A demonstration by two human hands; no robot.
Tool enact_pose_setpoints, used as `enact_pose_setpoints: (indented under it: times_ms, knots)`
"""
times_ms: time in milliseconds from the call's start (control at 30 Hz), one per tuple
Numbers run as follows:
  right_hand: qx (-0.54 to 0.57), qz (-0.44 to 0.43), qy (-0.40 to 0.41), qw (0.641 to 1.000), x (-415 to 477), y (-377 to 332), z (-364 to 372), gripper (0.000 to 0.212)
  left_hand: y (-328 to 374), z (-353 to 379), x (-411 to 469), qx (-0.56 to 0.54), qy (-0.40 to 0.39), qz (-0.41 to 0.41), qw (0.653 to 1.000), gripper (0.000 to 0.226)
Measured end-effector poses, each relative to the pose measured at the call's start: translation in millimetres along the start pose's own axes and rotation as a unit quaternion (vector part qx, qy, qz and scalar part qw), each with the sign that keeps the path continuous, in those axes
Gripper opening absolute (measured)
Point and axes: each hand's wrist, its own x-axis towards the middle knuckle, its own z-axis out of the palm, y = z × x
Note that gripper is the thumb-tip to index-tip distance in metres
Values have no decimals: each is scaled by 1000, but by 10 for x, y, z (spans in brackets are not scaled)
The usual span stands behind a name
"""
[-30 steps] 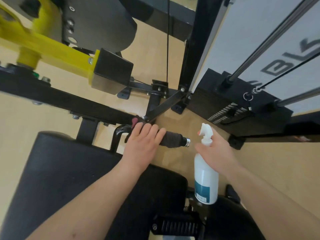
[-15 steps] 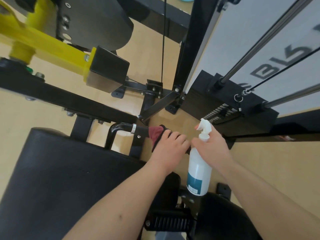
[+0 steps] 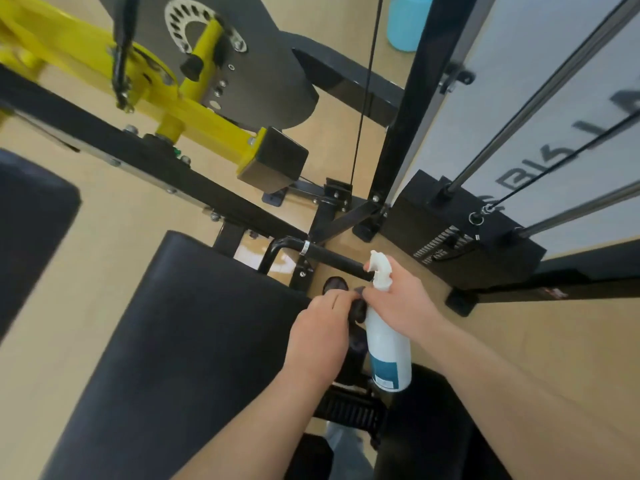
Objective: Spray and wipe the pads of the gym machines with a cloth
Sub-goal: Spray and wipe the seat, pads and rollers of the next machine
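Observed at centre frame: the right hand [image 3: 401, 301] is closed around the neck of a white spray bottle [image 3: 386, 344], which hangs roughly upright with its blue label toward the lower centre and its white trigger head at the top, just beside the free end of a black handle bar [image 3: 334, 259]. The left hand [image 3: 320, 336] lies immediately left of the bottle, fingers curled and pinched on a small dark fold of cloth [image 3: 358, 308]; most of the cloth is hidden between the two hands, so its extent cannot be judged. The two hands touch or nearly touch at the fingertips. A large black seat pad [image 3: 180, 344] fills the lower left and centre, with the left forearm crossing above its right edge. A second black pad [image 3: 31, 230] shows at the left edge. Upper left holds a yellow lever arm [image 3: 194, 123] with a black end cap, mounted on a black frame. At right stands the weight stack [image 3: 464, 233] with its chrome guide rods [image 3: 540, 95] and a cable. The floor [image 3: 519, 341] is pale wood.
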Motion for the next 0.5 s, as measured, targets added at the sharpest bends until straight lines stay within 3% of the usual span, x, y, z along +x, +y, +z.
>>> enact_pose_setpoints:
  times_ms: [233,500]
  knots:
    - [-13,-60,-32,998,-689,-425,86,25,-61,-576,-656,38,-1,-37,999,53]
    - [-64,-116,-49,990,-1611,-843,365,35,-190,-1080,-1643,28,70,-84,994,55]
